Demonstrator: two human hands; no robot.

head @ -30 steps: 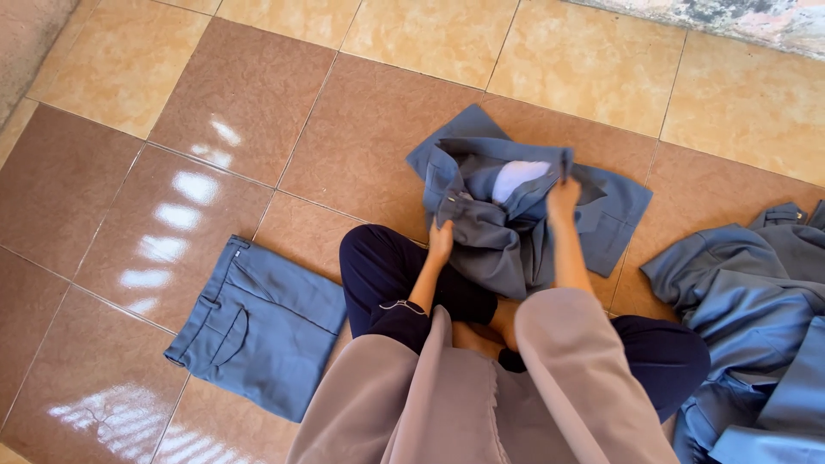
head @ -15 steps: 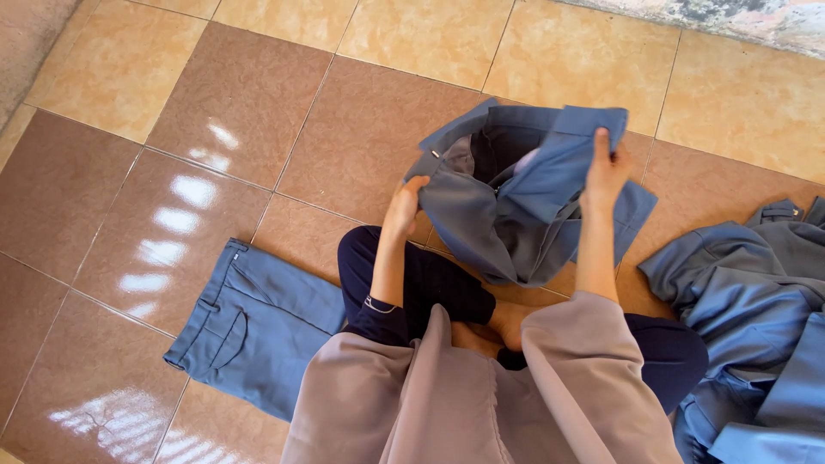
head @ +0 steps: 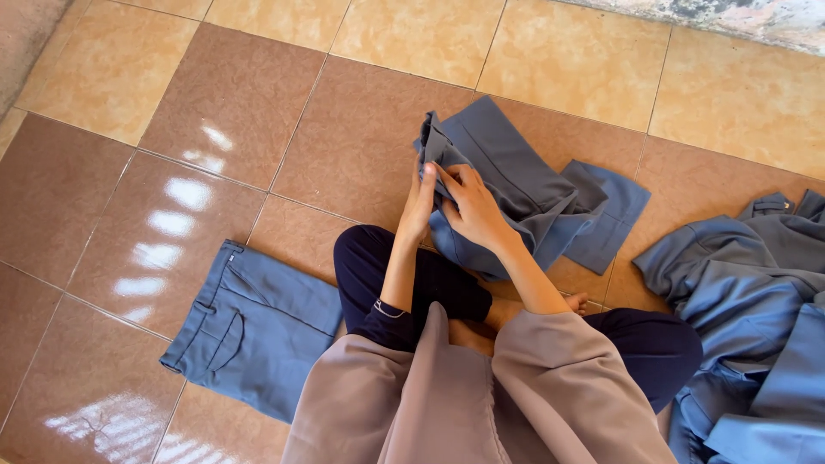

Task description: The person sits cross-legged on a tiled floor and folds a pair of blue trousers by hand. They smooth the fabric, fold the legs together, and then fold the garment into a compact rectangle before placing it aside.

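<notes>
Well to the left of both hands, folded blue trousers (head: pixel 249 326) lie flat on the tiled floor (head: pixel 215 112), a back pocket showing. The left hand (head: pixel 420 204) reaches forward from a taupe sleeve, forearm straight, fingers extended upward and pressed against the near corner of the blue-grey garment (head: pixel 516 185). The right hand (head: pixel 472 206) comes in just beside it, fingers curled and pinching the same folded edge (the 2 hands almost touch). The garment spreads away from the hands up and to the right, bunched in folds, with 1 squared hem lying flat at its far right. Further right of the hands, a heap of blue clothes (head: pixel 748 301) sits rumpled.
</notes>
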